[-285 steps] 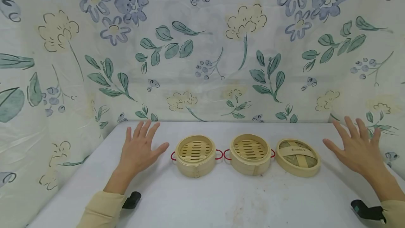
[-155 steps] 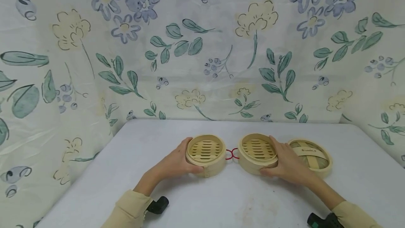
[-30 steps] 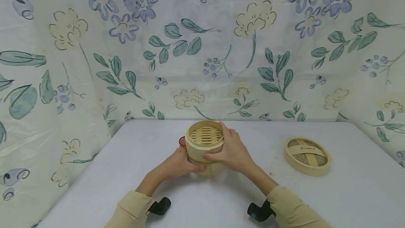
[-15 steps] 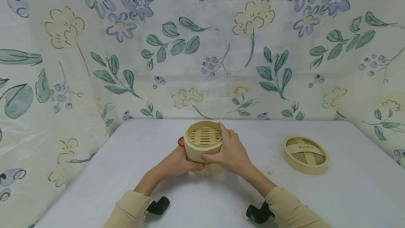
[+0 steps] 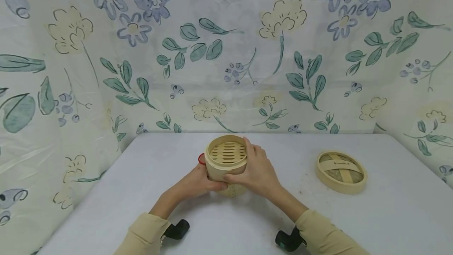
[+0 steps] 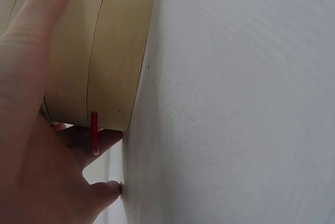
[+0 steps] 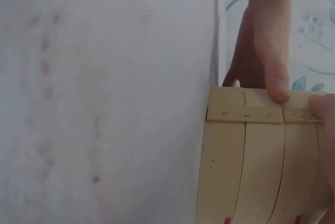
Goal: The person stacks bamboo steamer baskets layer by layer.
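Note:
Two round bamboo steamer baskets stand stacked near the middle of the table. The upper basket (image 5: 226,156) shows its slatted floor, with a red handle (image 5: 201,159) at its left. My right hand (image 5: 261,172) grips its right side, thumb across the front. Below it, only the front of the lower basket (image 5: 232,190) shows; my left hand (image 5: 198,182) holds the stack from the left, its thumb near the seam. In the right wrist view the lower basket's wall (image 7: 222,161) meets the table and the upper one sits against it. The right fingertips behind the stack are hidden.
A round bamboo lid (image 5: 341,172) with a crossed woven top lies on the white table (image 5: 318,223) at the right. Floral cloth (image 5: 233,58) hangs behind the table. Black wrist-worn devices, left (image 5: 178,229) and right (image 5: 290,240), sit beside the sleeves.
Both hands came from apart to grip side-by-side baskets; then the right basket moved left onto the left one. Over the last second, hands and stack hardly move; the view shifts slightly.

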